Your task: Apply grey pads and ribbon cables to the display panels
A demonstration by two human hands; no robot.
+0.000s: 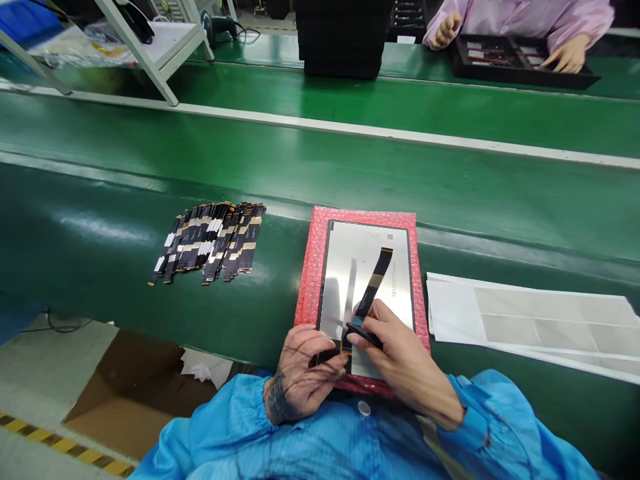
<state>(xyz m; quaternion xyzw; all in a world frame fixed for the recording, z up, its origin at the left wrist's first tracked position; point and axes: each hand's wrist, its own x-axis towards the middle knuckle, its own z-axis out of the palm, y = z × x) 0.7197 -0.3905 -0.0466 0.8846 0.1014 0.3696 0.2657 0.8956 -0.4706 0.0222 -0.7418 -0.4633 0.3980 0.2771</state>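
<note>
A display panel (335, 293) lies silver back up on a pink bubble-wrap pad (307, 293) in front of me. A black flex cable (376, 279) with a tan band slants across its lower half, its far end raised, with a reflection on the metal. My right hand (393, 337) grips a small black hand tool (367, 335), its tip close to the cable's near end. Low on the panel's left, my left hand (309, 367) is closed, thumb and index finger pinching at a dark strip by the cable's near end. Fingers partly hide the joint there.
Left on the green bench lies a pile of flex cables (213, 240). White sheets with pale labels (535, 323) lie to the right. Beyond are a white rack (170, 50), a black stack (343, 40), and a co-worker's hands at a black tray (525, 77). A cardboard box (125, 393) stands below.
</note>
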